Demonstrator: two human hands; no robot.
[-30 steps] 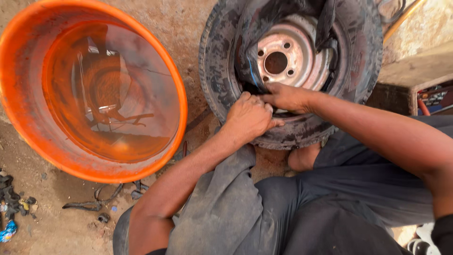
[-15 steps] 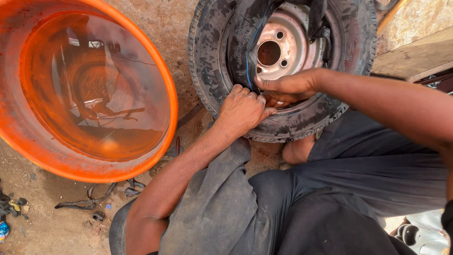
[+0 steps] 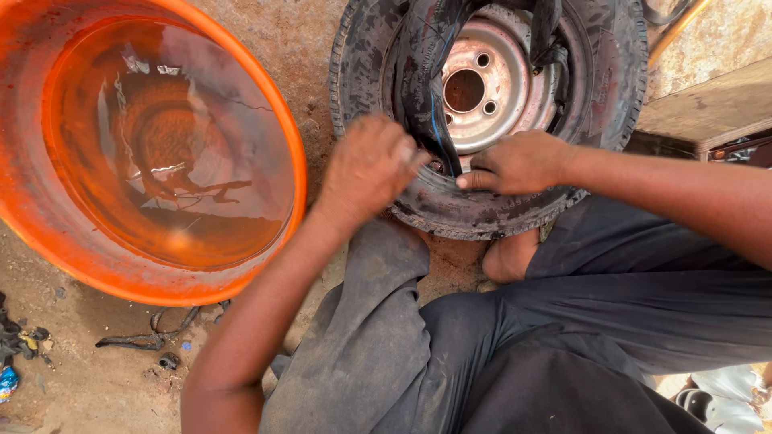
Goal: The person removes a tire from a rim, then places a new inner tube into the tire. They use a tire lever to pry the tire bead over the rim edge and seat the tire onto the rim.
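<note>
Worn black rubber tyre on a rusty pale steel rim lies at 1 o'clock, both hands at its 6 o'clock edge: left hand fisted on the black inner tube, right hand pinching it, water-filled orange plastic basin at 9 o'clock.

The single head camera is looking steeply down, very near, at the sandy ground before the knees.
</note>
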